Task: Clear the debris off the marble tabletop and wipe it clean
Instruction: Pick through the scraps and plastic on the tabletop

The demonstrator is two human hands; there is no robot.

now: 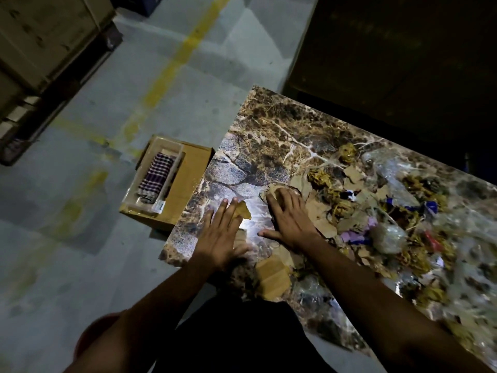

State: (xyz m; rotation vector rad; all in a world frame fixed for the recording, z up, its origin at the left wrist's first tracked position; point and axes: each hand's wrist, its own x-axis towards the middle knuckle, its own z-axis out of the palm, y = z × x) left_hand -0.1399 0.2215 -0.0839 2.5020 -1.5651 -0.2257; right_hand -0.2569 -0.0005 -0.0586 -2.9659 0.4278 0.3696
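Note:
The brown veined marble tabletop (271, 130) runs from the upper middle to the lower right. A heap of debris (382, 211), cardboard scraps, crumpled yellow bits, plastic film and blue and purple wrappers, covers its right half. My left hand (220, 232) lies flat, fingers spread, on the table's near left part, over a torn cardboard scrap (243, 210). My right hand (287, 219) lies flat on brown scraps at the heap's left edge. A larger cardboard piece (271, 275) sits between my forearms.
A cardboard box (185, 181) stands on the floor by the table's left end, with a clear tray (134, 192) holding a folded checked cloth (156, 179) on top. The grey floor has a yellow line (174, 57). Stacked boxes (40, 49) are far left.

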